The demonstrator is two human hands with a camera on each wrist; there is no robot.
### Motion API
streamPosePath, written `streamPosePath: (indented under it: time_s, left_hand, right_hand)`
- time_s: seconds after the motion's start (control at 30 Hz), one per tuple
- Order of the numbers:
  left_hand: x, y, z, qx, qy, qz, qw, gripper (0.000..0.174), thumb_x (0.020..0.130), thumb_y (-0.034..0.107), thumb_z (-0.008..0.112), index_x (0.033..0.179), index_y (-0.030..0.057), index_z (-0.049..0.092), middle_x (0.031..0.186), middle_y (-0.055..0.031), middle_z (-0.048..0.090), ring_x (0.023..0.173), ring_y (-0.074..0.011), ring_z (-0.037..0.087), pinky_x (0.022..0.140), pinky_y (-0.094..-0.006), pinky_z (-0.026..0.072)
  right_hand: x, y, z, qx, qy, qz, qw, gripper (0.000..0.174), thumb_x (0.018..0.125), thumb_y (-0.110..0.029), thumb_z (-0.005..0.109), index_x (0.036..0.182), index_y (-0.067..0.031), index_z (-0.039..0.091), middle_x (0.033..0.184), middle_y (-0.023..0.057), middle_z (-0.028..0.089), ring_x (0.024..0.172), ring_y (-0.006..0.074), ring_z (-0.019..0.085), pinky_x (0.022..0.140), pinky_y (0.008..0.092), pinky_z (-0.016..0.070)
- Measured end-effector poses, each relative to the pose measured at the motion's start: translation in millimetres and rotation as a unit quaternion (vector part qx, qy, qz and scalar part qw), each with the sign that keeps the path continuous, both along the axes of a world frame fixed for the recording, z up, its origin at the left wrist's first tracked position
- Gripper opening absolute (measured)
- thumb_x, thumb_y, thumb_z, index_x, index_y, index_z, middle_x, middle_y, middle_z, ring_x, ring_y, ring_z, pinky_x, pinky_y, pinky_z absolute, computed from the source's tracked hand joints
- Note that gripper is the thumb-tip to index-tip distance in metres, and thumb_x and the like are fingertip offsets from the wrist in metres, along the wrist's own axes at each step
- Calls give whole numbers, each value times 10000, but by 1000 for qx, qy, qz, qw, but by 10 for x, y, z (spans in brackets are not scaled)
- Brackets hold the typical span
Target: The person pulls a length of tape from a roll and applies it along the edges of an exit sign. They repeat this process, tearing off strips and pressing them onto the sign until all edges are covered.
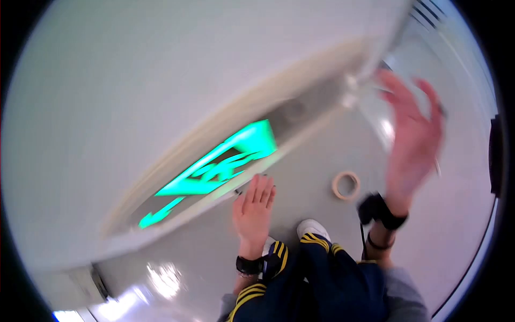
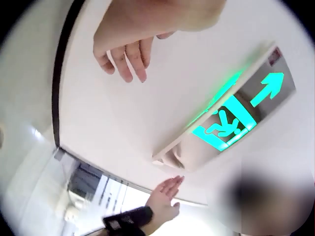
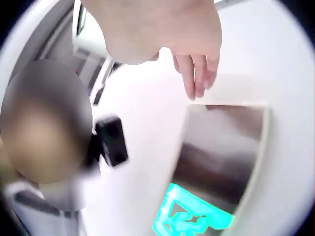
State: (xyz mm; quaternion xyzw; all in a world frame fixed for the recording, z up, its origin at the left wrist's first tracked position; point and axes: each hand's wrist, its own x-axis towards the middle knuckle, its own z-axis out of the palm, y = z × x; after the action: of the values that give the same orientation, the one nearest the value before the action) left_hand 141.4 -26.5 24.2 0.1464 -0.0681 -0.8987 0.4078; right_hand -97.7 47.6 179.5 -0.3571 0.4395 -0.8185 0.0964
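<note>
A wall-mounted exit sign (image 1: 260, 140) glows green with a running figure and an arrow. Just below its lower edge in the head view is my left hand (image 1: 253, 213), fingers straight, holding nothing. My right hand (image 1: 412, 142), slightly blurred, is raised beyond the sign's far end with fingers spread and bent, also empty. The left wrist view shows my left hand (image 2: 147, 24) apart from the sign (image 2: 250, 114), with my right hand (image 2: 161, 205) beyond the frame's plain end. In the right wrist view, the fingertips of my right hand (image 3: 172, 29) appear close to the sign's edge (image 3: 216, 162); contact is unclear.
A roll of tape (image 1: 336, 185) lies on the grey floor between the hands in the head view. White shoes (image 1: 313, 228) and dark trousers with yellow stripes (image 1: 279, 257) show below. The white wall (image 1: 134, 80) fills the upper left.
</note>
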Motion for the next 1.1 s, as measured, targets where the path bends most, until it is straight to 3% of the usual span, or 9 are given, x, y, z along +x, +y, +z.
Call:
streamPosePath:
  time_s: [0.07,0.23,0.3,0.37,0.6,0.7,0.87,0.97,1.1]
  left_hand:
    - [274,-26,25,-66,-53,24,996,484,918,253,313,1323,-11,340,1345,-144,404,1276,-284,324,1083,-424,213]
    - [668,-84,289,-193,-283,126,931,456,902,246,321,1221,-68,404,1263,-213,447,1181,-336,419,1059,-419,272]
    - [817,4,445,-164,-232,182,941,451,899,231,312,1214,-79,401,1254,-223,449,1182,-341,415,1060,-424,269]
    - [915,30,655,-154,-163,218,950,457,889,195,290,1229,-100,371,1265,-245,423,1214,-349,381,1072,-439,250]
    - [874,27,833,-173,-81,244,951,501,877,164,283,1290,-120,286,1350,-245,324,1256,-347,330,1083,-454,228]
    - [820,-45,750,-169,-92,265,945,494,846,116,292,1278,-123,317,1329,-236,367,1240,-337,359,1081,-445,243]
    - [912,-147,846,-242,-341,251,873,450,764,21,338,1171,-107,481,1213,-186,507,1147,-288,467,1012,-385,317]
    - [878,-107,829,-308,-378,295,822,451,731,-17,359,1153,-85,503,1200,-164,521,1112,-249,491,962,-359,359]
    - [878,-99,893,-377,-485,310,725,421,726,-51,441,1145,-69,479,1112,-197,527,1007,-330,527,895,-370,396]
  right_hand:
    - [-31,66,-10,-134,-28,4,991,445,950,-285,283,1225,60,337,1283,361,358,1269,384,319,1022,449,255]
    - [-164,88,-458,29,18,-165,986,328,922,-225,341,1162,-6,389,1243,241,443,1098,287,461,941,357,331]
    - [-105,72,-582,84,-12,-163,983,309,930,-243,344,1141,-27,408,1246,182,447,1074,254,458,944,340,325]
    - [-54,11,-677,93,-60,-116,987,239,907,-196,376,1058,-27,451,1043,119,530,919,189,498,831,298,376]
    - [390,-177,-543,91,-28,-39,995,191,875,-150,424,1022,-36,467,992,78,521,826,153,467,781,283,368]
    - [576,-154,-603,143,26,-103,984,169,853,-103,408,983,-37,494,966,67,516,774,128,456,739,275,356]
    - [598,-60,-649,188,72,-116,972,193,877,-124,391,1019,-22,475,1017,79,506,778,129,467,746,275,359]
    - [647,-23,-712,176,67,-114,975,192,872,-118,397,1014,-19,480,1007,73,504,777,121,470,741,270,359]
    - [760,-132,-702,183,74,-102,975,178,824,-72,400,963,-13,496,934,57,525,757,118,464,715,255,365]
